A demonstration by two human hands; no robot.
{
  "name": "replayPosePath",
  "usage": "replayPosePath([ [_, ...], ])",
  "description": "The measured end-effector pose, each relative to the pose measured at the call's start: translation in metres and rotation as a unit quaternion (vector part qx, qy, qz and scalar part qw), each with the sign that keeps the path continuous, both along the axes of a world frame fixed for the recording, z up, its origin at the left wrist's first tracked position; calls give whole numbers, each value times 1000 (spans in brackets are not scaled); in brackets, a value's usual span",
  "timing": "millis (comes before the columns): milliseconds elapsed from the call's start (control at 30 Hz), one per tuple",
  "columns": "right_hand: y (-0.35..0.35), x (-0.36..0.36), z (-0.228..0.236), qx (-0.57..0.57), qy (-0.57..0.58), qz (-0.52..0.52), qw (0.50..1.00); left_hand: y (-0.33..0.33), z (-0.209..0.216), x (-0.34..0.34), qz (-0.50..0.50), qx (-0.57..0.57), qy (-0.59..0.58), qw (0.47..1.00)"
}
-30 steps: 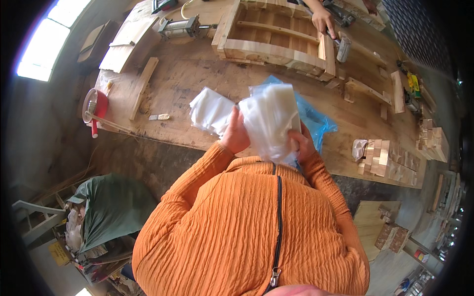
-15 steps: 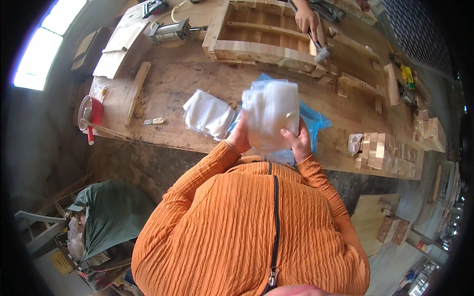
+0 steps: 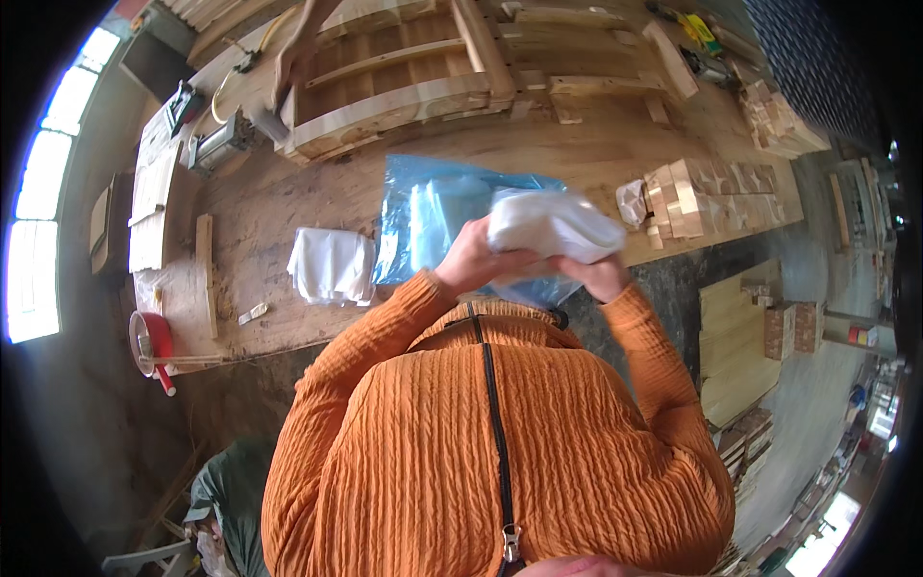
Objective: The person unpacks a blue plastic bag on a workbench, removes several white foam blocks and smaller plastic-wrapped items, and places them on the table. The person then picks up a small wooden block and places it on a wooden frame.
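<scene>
Between my hands is a stack of clear plastic bags [image 3: 556,223], lifted off the table, bent over and blurred by motion. My left hand [image 3: 476,258] grips its left end, and my right hand [image 3: 598,277] is closed on the lower right edge. Beneath and behind them lies a blue plastic bag [image 3: 399,192] with another whitish stack [image 3: 437,216] showing in it. To the left, a separate pile of clear bags [image 3: 332,264] rests on the wooden table.
A wooden frame [image 3: 404,101] stands at the back, where a co-worker's arm [image 3: 296,53] holds a hammer [image 3: 270,125] by its left corner. Wood blocks [image 3: 687,197] are stacked right. A red pot [image 3: 154,344] and a putty knife [image 3: 253,313] sit left.
The stack was upright and flat; now it is bent over. My view has turned, showing more of the blue bag. The co-worker's hammer has gone from the frame's right end to its left corner.
</scene>
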State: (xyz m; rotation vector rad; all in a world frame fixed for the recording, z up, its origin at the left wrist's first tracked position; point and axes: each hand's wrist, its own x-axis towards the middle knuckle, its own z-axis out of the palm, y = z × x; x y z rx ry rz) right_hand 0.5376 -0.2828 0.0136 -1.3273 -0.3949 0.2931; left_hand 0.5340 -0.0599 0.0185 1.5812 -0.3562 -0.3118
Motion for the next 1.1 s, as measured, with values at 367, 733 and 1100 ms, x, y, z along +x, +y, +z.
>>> replayPosePath([
  [367,-106,9,-55,-281,-20,-138,949,-108,-44,70,-123,88,-46,987],
  [733,-139,21,-98,-306,-98,-125,939,-114,-81,65,-52,139,-169,974],
  [1100,-132,49,-38,-91,247,34,964,-123,-34,47,52,-244,390,886],
])
